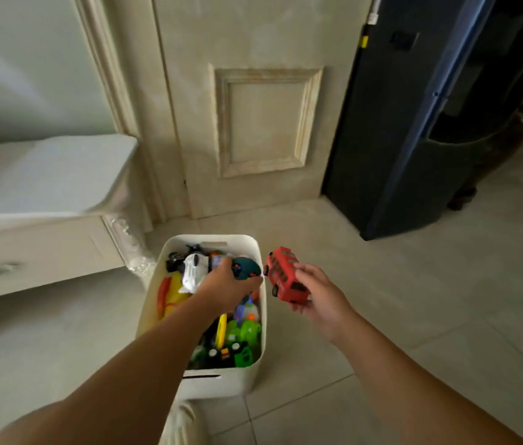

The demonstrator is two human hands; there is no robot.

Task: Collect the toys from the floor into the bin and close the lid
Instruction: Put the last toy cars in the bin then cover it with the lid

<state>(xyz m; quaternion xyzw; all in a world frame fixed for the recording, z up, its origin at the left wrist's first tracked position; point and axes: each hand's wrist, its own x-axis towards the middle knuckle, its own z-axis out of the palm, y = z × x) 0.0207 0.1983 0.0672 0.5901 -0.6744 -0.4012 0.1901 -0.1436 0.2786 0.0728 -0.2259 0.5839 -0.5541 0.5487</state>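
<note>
Left hand (226,289) tight around one teal toy (248,266) above one white bin (221,385), right hand (321,293) around one red bus (284,277)

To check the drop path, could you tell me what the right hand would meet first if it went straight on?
Probably the right rim of the white bin: the right hand, holding the red bus, points left and away toward it, though depth is unclear.

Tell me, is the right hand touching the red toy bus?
Touching. The head view shows the right hand gripping the red toy bus; its fingers curl round the near end.
</note>
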